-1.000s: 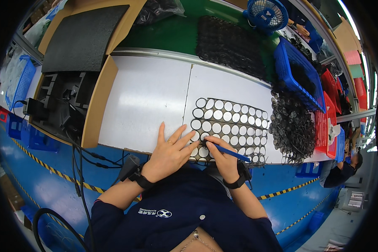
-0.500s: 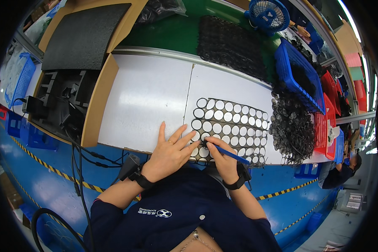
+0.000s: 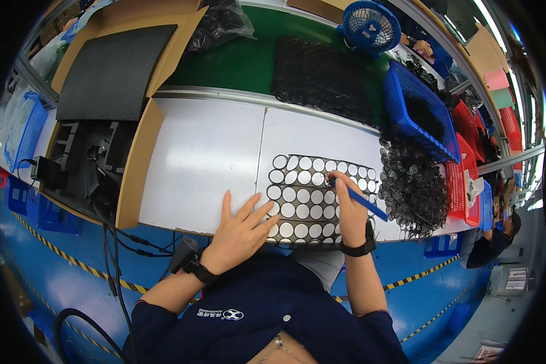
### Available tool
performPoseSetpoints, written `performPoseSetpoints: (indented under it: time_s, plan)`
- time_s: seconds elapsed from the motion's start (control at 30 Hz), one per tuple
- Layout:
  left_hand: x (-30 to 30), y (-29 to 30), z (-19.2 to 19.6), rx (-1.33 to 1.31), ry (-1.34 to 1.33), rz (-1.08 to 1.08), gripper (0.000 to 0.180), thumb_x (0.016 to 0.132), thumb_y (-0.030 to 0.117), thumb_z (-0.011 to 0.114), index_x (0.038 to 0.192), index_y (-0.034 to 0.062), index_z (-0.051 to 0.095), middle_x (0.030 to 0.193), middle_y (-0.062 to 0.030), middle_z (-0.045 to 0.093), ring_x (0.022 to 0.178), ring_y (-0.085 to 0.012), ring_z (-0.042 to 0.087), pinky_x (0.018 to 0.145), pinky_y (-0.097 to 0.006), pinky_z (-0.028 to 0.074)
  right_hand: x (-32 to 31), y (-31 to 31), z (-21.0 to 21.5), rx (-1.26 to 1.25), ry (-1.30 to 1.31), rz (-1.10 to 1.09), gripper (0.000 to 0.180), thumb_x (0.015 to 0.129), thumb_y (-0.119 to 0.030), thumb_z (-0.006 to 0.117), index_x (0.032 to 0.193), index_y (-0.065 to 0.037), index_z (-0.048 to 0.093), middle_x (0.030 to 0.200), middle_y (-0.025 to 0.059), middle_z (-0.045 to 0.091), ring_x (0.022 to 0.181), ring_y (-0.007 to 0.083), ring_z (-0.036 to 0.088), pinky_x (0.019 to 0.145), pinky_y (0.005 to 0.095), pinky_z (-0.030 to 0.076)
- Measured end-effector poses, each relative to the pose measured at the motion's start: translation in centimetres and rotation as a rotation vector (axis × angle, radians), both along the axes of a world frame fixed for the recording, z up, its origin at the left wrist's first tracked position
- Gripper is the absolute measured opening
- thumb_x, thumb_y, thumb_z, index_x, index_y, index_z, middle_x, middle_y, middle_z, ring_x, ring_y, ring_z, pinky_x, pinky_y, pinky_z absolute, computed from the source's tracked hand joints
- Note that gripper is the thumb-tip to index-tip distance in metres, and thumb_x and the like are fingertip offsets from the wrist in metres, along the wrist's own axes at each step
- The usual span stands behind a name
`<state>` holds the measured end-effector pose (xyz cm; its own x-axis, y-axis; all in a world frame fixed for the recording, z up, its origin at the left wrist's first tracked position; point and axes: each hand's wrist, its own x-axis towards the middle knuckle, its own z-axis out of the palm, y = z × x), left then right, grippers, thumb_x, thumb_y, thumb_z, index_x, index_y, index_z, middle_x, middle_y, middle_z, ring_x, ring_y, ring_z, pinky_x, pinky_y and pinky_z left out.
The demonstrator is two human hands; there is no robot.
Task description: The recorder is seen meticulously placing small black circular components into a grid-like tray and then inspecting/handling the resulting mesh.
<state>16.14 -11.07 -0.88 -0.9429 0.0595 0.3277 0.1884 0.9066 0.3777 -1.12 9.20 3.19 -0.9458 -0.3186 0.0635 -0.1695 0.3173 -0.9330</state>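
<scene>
Rows of black rings with white round centres [image 3: 302, 211] lie side by side on the white worktable, on the near right. My left hand [image 3: 235, 235] rests flat with its fingers spread, its fingertips at the left edge of the rows. Over the upper middle rows, my right hand [image 3: 353, 212] is closed around a slim blue tool [image 3: 370, 205], whose handle slants down to the right. The tool's tip, partly hidden by my fingers, is near one of the rings; its exact kind cannot be made out.
A heap of loose black rings [image 3: 412, 188] lies right of the rows, below a blue basket [image 3: 421, 115] and red baskets [image 3: 461, 182]. Behind are a black mat of rings [image 3: 321, 79] and a blue fan [image 3: 370, 27]. An open cardboard box [image 3: 140, 164] stands left.
My right hand has moved up and to the right with the blue tool, from the lower left rows to the upper middle ones. My left hand has stayed spread by the left edge.
</scene>
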Motion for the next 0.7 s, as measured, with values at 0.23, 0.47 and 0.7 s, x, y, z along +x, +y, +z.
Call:
performPoseSetpoints:
  time_s: [0.23,0.47,0.7]
  plan:
    - [-1.4,0.5,0.8,0.045,-0.006,-0.060,0.032,0.089,0.015,0.070,0.121,0.0138,0.072,0.134,-0.0063,0.065,0.135,-0.0305,0.053,0.113,-0.073,0.022,-8.3,5.9,3.6,-0.171,0.014,-0.034,0.025,0.101,-0.018,0.066,0.116,0.001,0.072,0.104,0.0036,0.071,0.094,0.0099,0.061,0.086,0.0250,0.049]
    - [-1.0,-0.2,-1.9,-0.019,0.116,0.009,0.031,0.090,0.017,0.071,0.120,0.0114,0.071,0.129,-0.0058,0.068,0.129,-0.0297,0.059,0.117,-0.064,0.028,-26.2,9.7,9.9,-0.254,0.246,-0.206,0.022,0.094,-0.020,0.072,0.104,-0.001,0.074,0.083,-0.0010,0.068,0.072,0.0080,0.059,0.065,0.0251,0.046]
    - [-1.3,-0.2,-3.3,-0.031,0.186,0.030,0.030,0.091,0.019,0.071,0.120,0.0128,0.072,0.126,-0.0053,0.070,0.126,-0.0268,0.062,0.114,-0.062,0.033,-35.6,14.0,9.6,0.466,0.429,-0.567,0.039,0.082,-0.034,0.072,0.077,0.005,0.072,0.072,0.0258,0.067,0.076,0.0381,0.070,0.074,0.0424,0.053]
